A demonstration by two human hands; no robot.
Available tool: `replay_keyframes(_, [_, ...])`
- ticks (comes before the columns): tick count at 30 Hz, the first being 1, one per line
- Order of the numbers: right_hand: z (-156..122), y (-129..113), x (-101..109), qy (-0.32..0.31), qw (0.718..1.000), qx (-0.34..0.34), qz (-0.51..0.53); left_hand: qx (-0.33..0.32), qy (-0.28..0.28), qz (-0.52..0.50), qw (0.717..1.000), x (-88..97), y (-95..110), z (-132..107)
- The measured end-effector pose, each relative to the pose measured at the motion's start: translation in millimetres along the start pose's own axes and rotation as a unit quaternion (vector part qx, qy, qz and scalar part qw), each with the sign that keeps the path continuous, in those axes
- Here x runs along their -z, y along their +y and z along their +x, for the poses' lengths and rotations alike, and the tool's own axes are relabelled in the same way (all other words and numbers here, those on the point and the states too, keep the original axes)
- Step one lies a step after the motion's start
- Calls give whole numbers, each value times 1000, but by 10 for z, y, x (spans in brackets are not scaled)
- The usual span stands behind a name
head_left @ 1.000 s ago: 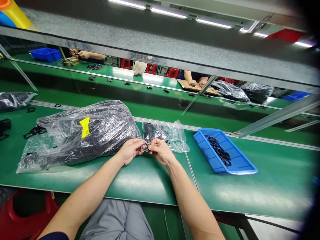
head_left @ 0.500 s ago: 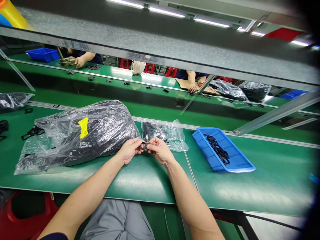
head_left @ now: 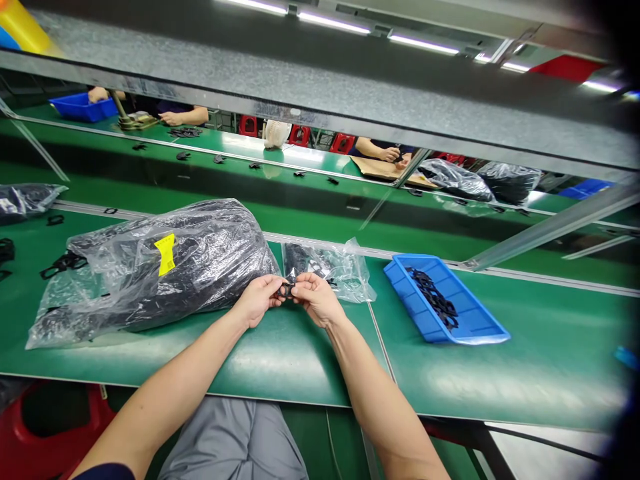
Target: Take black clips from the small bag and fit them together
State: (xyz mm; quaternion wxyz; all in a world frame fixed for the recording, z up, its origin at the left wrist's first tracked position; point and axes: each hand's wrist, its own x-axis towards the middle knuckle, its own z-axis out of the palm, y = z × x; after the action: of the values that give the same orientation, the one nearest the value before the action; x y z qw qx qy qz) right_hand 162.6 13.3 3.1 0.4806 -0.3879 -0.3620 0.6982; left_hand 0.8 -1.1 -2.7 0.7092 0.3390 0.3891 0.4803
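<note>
Between my two hands is a small black plastic part (head_left: 285, 290) with a ring-shaped opening. My left hand (head_left: 259, 300) pinches its left end, and my right hand (head_left: 319, 299) pinches the right end; the fingers cover much of it. Just left of my hands lies a large clear bag (head_left: 215, 253) full of black parts, with a yellow label (head_left: 166, 254) on it. Directly behind my hands is a smaller clear bag (head_left: 350, 270) holding dark parts. To the right, a blue tray (head_left: 477, 320) contains several black parts (head_left: 434, 298) like the held one.
Loose black parts (head_left: 65, 264) lie at the left on the green table (head_left: 270, 373). Beyond a metal rail, a green belt (head_left: 320, 217) runs across. A slanted metal strut (head_left: 545, 223) stands at the right. Co-workers' hands (head_left: 173, 118) are at the far bench.
My hands hold nearly the same place, and the black part's ring shows a little more clearly between the fingers. Across the belt, co-workers' hands have moved, one into a blue bin.
</note>
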Motion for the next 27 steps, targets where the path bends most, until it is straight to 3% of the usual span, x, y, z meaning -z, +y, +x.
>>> replay_keyframes(7, [-3, 1, 17, -16, 999, -40, -6, -9, 11, 21, 1000, -1, 3, -2])
replay_keyframes(14, [-30, -22, -24, -31, 998, -22, 42, -34, -2, 29, 999, -20, 6, -2])
replay_keyframes(21, [-3, 10, -39, 0, 997, -24, 73, -72, 50, 60, 994, -52, -23, 18])
replay_keyframes(27, [1, -10, -40, 21, 997, -18, 74, -79, 44, 62, 994, -56, -2, -5])
